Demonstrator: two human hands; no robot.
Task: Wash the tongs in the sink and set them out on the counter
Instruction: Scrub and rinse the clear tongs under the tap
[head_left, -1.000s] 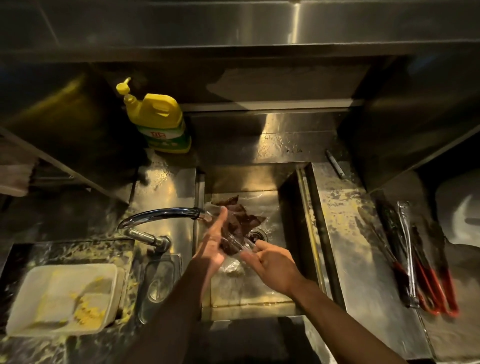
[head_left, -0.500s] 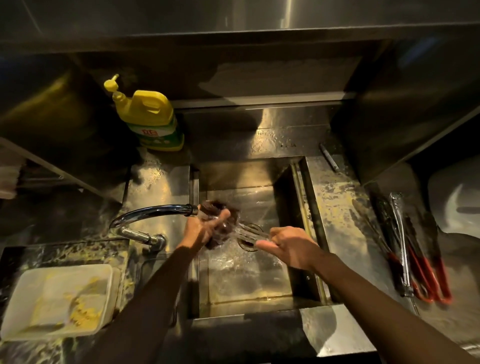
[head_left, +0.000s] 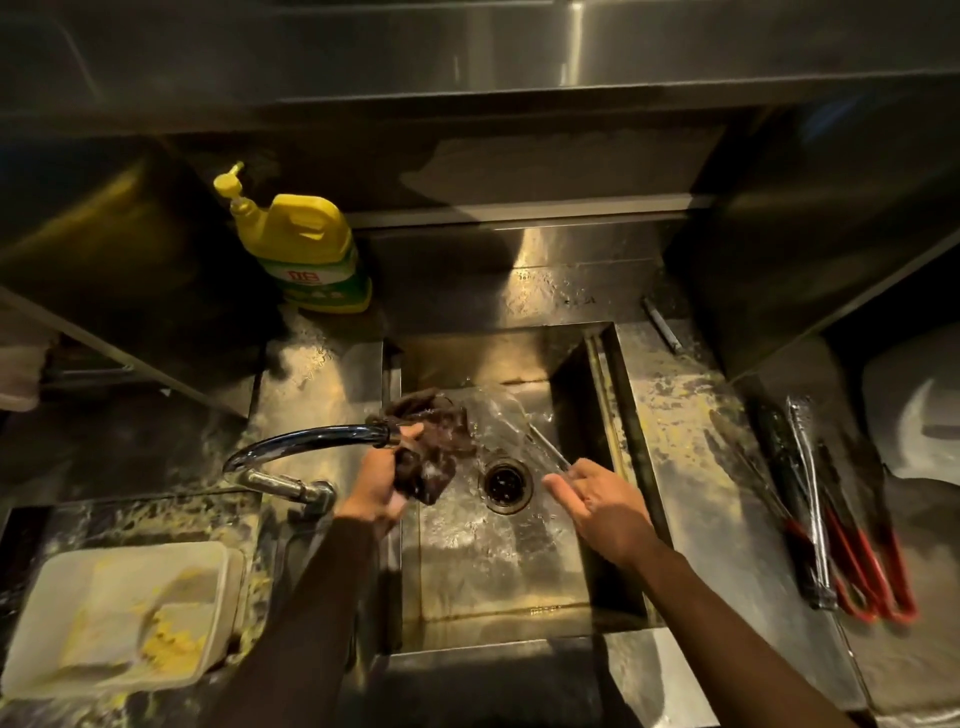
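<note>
The dark cloth (head_left: 431, 457) has come off the tongs (head_left: 548, 448), so scrubbing looks done and rinsing begun: my left hand (head_left: 382, 491) clenches the cloth in its grip just left of the drain (head_left: 505, 482), while my right hand (head_left: 597, 499) pinches the tongs' end, slanting them over the drain in the sink (head_left: 467, 358).

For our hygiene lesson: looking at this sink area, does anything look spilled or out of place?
Yes. Yellow residue is smeared over the counter right of the sink and around the white container at its left. A pen-like stick lies by the sink's back right corner.
</note>
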